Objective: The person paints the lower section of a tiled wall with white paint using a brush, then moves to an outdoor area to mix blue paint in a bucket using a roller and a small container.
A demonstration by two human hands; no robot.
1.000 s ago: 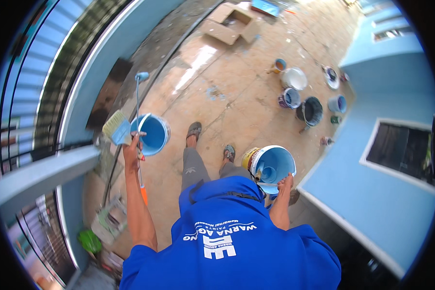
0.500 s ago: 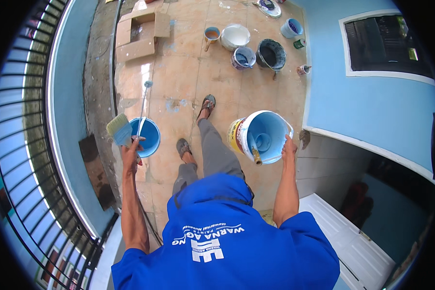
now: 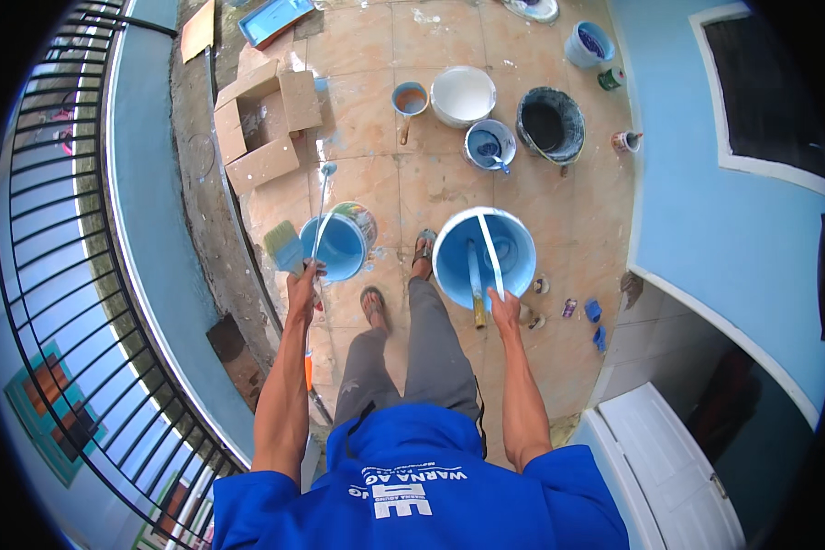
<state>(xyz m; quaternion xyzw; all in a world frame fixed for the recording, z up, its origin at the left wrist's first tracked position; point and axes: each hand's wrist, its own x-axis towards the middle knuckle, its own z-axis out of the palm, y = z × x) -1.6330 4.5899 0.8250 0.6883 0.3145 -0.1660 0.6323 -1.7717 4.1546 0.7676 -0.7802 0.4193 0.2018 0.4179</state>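
From where I stand, I see the person with one bucket at each side, just ahead of the legs. The right bucket [image 3: 515, 240] lies directly in front of the right hand [image 3: 505, 314], and its open mouth faces up. Its white strap [image 3: 491, 249] runs across the mouth, away from the person, and its near end is in this hand. The fingers are closed around the strap, with no gap that I can notice. Inside the bucket a stick [image 3: 476, 280] lies along nearly the same direction, its brown end passing over the near rim, just left of the hand and, it seems, apart from it.

The left hand [image 3: 302, 291] is at the near left edge of the left bucket [image 3: 344, 249], so this hand is the nearer one to it. It is closed on a wide brush [image 3: 288, 247], whose bristles point forward and to the left. The thin roller [image 3: 328, 170] passes by the same hand, its long rod going forward and its orange handle [image 3: 308, 369] toward the person. Probably the fingers hold this rod too, and the bucket's pale handle [image 3: 322, 231], but I cannot tell which finger carries what.
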